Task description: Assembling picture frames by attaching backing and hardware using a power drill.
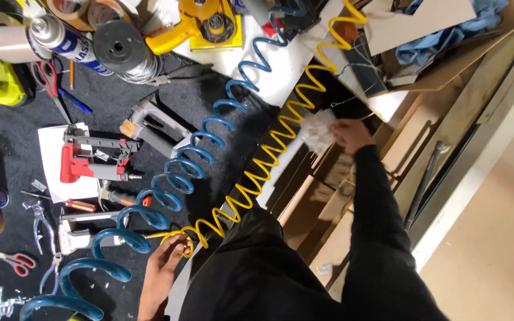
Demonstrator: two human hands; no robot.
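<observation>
- Yellow coiled hose (257,172) is running on a long diagonal from the near edge of the tabletop (7,160) up and away toward the far top of the view, its near end sitting right at the left hand (165,261).
- Left hand is curling its fingers around that near yellow end, gripping the last loops; it is by far the closer hand to the hose's start.
- Blue coiled hose (168,178) is lying just beside the yellow one, on the outer side, following nearly the same slant.
- Red nail gun (90,160) is resting on a white sheet farther out on the tabletop, well apart from both hands.
- Right hand (349,134) is reaching farther off, over the wooden frame pieces (322,208), closing on a crumpled white wad (316,131) that is touching the yellow hose's middle stretch; it is probably plastic or paper, though the blur is making that hard to tell.
</observation>
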